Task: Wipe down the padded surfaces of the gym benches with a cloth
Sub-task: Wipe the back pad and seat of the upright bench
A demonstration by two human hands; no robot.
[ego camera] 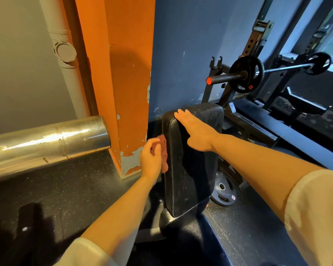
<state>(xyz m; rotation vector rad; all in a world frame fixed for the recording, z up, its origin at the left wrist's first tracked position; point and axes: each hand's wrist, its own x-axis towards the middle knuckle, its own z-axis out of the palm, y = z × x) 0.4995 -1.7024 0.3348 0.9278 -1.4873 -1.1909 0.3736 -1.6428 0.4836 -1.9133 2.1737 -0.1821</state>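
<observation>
Head view: left hand [151, 159] grips a bunched pink cloth [163, 150] against the left side edge of the black stitched vinyl backrest pad [190, 166], which stands tilted up beside the orange pillar [123, 73]. Right hand [195, 129] lies flat, fingers straight, on the pad's upper face, bracing it. Step looks like side-edge wiping; next move likely needs the cloth brought onto the front face.
</observation>
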